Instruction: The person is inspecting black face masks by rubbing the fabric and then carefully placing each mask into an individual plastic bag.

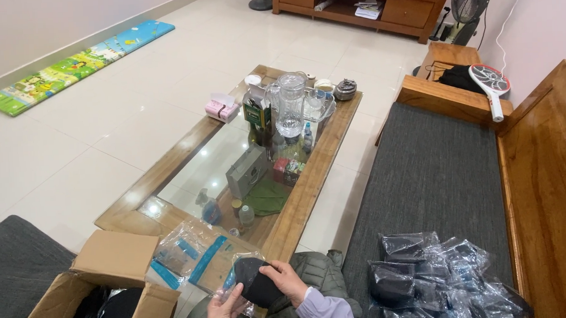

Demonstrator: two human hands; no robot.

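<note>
So there's a rolled-up black cloth thing [258, 282], down low in the middle of the view, and both hands are on it. The right hand [286, 281] is clamped over its right side, fingers curled around it, and the left hand [223, 311] grips from underneath and to the left, also pinching a clear plastic bag [238, 293] that sits around the lower part of the cloth. It all hovers over the person's lap, just above a grey-green puffy jacket [316, 272].

Left of the left hand there's an open cardboard box [107, 275] with dark stuff inside. Just above the hands, a few empty clear bags with blue strips [188, 255] are spread over the near end of the counter [298, 206], which is wood with a glass middle. Further up the counter gets crowded: a small clear bottle [246, 215], a green leaf-shaped mat [267, 196], a grey box [247, 172], a tall glass jar [291, 104], a pink tissue pack [221, 108].

Right of the right hand, on the grey cushion of the wooden bench [433, 171], there's a pile of already bagged black pieces [428, 276]. Way past that, a racket-shaped bug zapper [490, 86] leans at the bench's far end, and a colourful play mat [75, 63] lies on the floor far off to the left.
</note>
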